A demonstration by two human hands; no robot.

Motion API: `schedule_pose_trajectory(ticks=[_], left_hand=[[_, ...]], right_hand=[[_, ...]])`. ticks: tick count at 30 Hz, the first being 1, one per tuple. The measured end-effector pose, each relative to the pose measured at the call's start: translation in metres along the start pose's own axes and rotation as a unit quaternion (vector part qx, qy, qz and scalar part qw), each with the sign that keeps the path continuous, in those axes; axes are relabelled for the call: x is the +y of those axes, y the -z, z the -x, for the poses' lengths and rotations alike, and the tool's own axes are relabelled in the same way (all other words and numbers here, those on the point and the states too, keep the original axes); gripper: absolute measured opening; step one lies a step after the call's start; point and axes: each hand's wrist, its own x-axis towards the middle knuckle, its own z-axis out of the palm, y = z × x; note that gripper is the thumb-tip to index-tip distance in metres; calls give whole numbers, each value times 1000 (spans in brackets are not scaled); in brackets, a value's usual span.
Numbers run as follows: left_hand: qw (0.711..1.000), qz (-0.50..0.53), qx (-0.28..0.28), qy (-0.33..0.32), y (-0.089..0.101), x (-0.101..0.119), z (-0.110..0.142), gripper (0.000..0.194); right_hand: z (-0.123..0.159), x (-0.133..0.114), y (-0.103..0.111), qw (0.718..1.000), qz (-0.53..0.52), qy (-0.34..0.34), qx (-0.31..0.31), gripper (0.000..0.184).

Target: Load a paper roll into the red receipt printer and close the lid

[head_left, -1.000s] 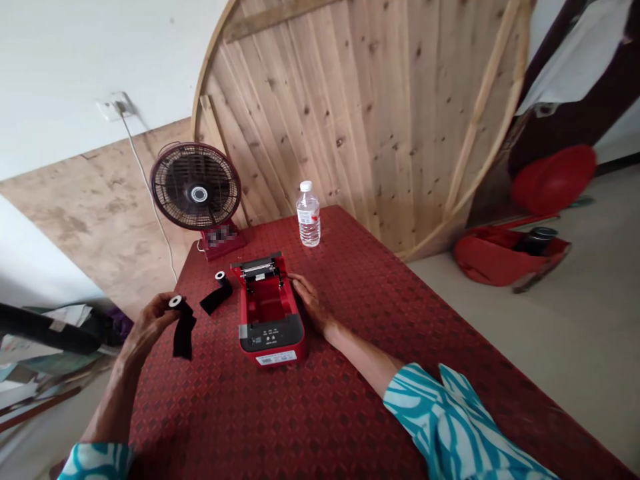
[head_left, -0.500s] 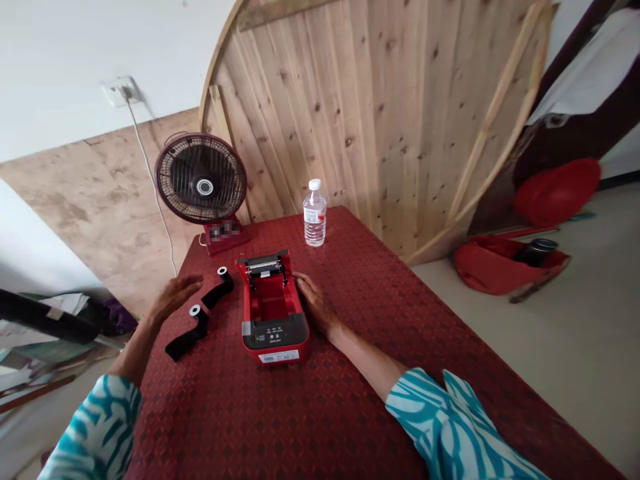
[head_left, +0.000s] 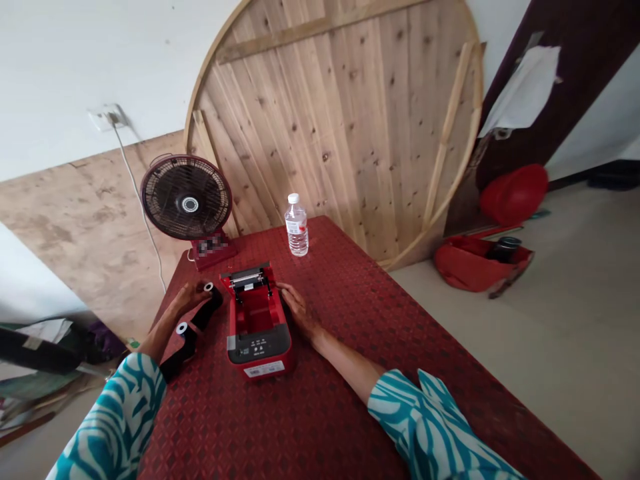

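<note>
A red label printer (head_left: 260, 365) with a dark grey front panel stands on the table, its lid raised and the red bay inside bare. My right hand (head_left: 303, 317) lies along the printer's right side, fingers stretched out towards the back. To the left, my left hand (head_left: 189, 298) has its fingers closed around the far black roll (head_left: 214, 301), which has a white core and a loose black strip trailing from it. Nearer to me sits a second black roll (head_left: 188, 343) of the same kind, partly behind my left forearm.
A dark red fan (head_left: 187, 200) stands at the table's back left. Behind the printer is a clear water bottle (head_left: 297, 230) with a white cap. The patterned red table (head_left: 350, 320) meets a round wooden board (head_left: 340, 133) leaning on the wall. A red bag (head_left: 460, 267) lies on the floor.
My left hand has moved from the left onto the far black roll, and its fingers have closed. My right hand stays at the printer's side. The whole view has shifted slightly.
</note>
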Motion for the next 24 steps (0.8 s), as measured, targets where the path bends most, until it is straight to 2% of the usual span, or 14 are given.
schedule_pose_trajectory(ticks=[3,6,8,10,12,14,16,18,21,24], left_hand=[[998,64,16,-4,16,15,19,43],[988,151,36,-7,37,37,51,44],[955,296,17,11,47,56,76,39],[936,352,-14,3,47,76,97,35],[932,358,-49,-13,37,96,108,40],[951,296,-87,-34,19,114,109,39],[974,183,-119,-67,0,127,103,36],[984,62,-127,-112,-16,136,92,33],[974,-78,-128,-168,-34,140,77,31],[956,-185,-153,-167,-45,141,68,29]], right_hand=[[-1,3,0,1000,-8,-1,4,43],[-1,4,-1,1000,-14,-1,4,44],[0,3,-2,1000,-18,0,1,43],[1,1,-3,1000,-26,-7,-2,40],[1,0,-4,999,-30,-19,-5,38],[1,-1,-4,999,-31,-24,-3,37],[0,0,-4,999,-32,-18,-3,37],[-1,0,-4,999,-31,-10,-1,36],[-2,0,-4,1000,-21,-1,0,34],[-2,-1,-3,1000,-13,6,-2,33]])
